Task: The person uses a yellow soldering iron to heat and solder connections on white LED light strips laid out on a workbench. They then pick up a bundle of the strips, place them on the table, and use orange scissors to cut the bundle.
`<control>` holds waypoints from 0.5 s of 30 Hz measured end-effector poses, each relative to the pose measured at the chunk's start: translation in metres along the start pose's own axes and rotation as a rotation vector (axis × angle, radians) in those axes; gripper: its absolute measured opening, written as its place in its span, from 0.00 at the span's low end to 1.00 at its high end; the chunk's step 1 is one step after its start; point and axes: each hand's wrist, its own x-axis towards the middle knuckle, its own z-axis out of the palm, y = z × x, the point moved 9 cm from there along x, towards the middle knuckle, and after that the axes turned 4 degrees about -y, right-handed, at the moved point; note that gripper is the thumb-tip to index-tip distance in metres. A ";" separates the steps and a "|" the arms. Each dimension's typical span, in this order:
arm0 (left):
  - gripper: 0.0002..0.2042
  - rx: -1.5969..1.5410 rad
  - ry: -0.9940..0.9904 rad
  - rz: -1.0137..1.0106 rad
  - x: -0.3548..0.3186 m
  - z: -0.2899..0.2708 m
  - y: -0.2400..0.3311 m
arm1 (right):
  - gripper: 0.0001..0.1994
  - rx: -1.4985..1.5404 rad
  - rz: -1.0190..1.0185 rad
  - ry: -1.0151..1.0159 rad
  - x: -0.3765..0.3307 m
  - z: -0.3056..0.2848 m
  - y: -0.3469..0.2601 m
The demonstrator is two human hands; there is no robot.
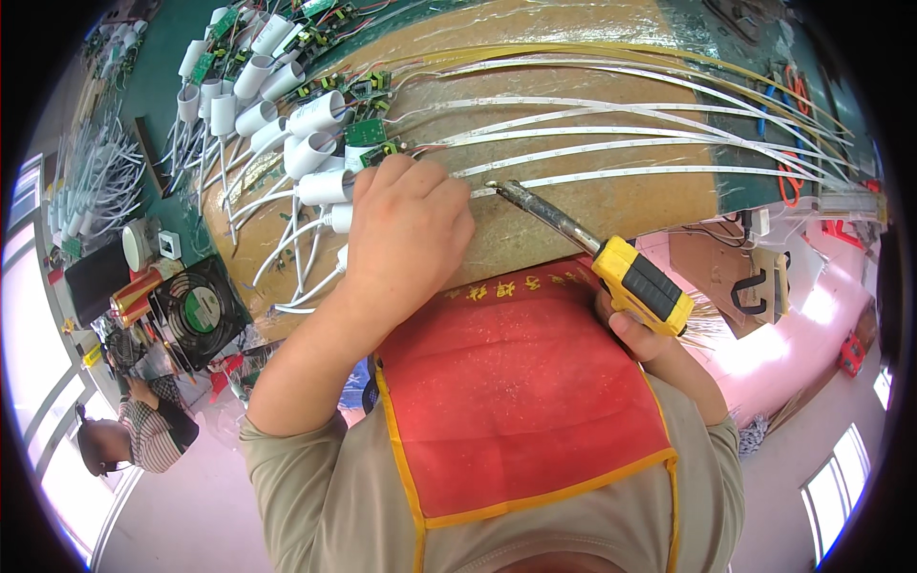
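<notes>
Two hands at work: we find the left hand (406, 224) pressed down on the bench (592, 205) and the right hand (638, 329) carrying a soldering iron (583, 239).
Left grip: closed, knuckles up, fingers curled over the near end of a white LED strip (611, 175) beside a small green circuit board (379, 151); we cannot tell exactly what the fingertips pinch, as the hand hides it.
Right grip: closed round the yellow-and-black handle (645, 284) of the iron, near the bench's front edge, over the red apron (516, 392).
Iron tip: the dark barrel slants up and left, its tip (497, 187) just beside the left fingers, at the strip's end; we cannot tell whether it touches.
Work location: the joint lies toward the front-left part of the brown bench surface; further strips fan away to the right edge.
Surroundings: white plastic tubes (315, 115) with leads lie in rows toward the left edge and far-left corner; a black fan (199, 313) stands off the left edge.
Our judgement on method: we advise holding the strip flat and motionless, keeping the fingers clear of the hot barrel, and laying the tip on pad and wire together, briefly.
Risk noted: the fingers sit very near the tip; a slip could burn skin or lift the strip.
</notes>
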 end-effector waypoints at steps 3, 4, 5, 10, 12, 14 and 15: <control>0.04 0.001 -0.006 -0.004 0.000 0.000 0.000 | 0.16 -0.023 0.000 0.002 0.000 -0.002 0.000; 0.04 0.001 -0.007 -0.003 0.001 0.000 0.000 | 0.16 -0.020 0.001 0.003 0.000 -0.002 0.000; 0.04 0.002 -0.008 -0.003 0.001 0.000 0.001 | 0.15 0.008 0.003 0.007 -0.001 -0.002 0.000; 0.04 -0.019 -0.005 0.008 0.000 0.000 -0.001 | 0.11 -0.067 -0.007 -0.001 -0.003 -0.008 0.002; 0.04 -0.020 0.001 0.015 0.000 0.000 -0.001 | 0.09 0.021 -0.039 0.015 0.000 -0.005 -0.006; 0.04 -0.017 0.000 0.009 -0.001 0.000 0.000 | 0.08 0.043 -0.053 0.004 0.003 -0.007 -0.011; 0.04 -0.018 -0.001 0.005 -0.001 0.000 0.000 | 0.08 0.054 -0.060 -0.002 0.004 -0.007 -0.012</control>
